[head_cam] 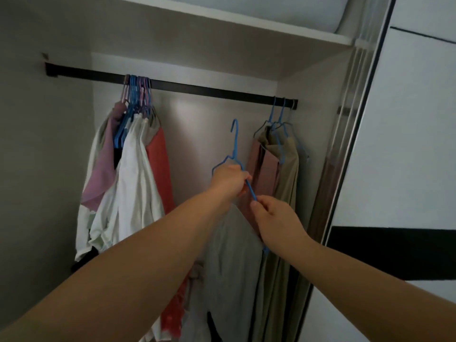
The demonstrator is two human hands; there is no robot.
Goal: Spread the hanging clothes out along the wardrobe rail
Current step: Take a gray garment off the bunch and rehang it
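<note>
Two hands gripping blue hanger (235, 141), left hand (230, 180) above right hand (272, 215), off rail (197, 88)

bare rail (212, 91) between the bunched clothes (133, 154) and the right-hand garments (276, 159) gives open room.

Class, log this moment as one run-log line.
left hand grips blue hanger | right hand pinches its arm | hook off rail

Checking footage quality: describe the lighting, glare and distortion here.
Head view: dim overall, with a soft bright patch on the back wall behind the rail; wide-angle bending curves the door frame; the bunched clothes at left stay shadowy, edges slightly soft.
</note>
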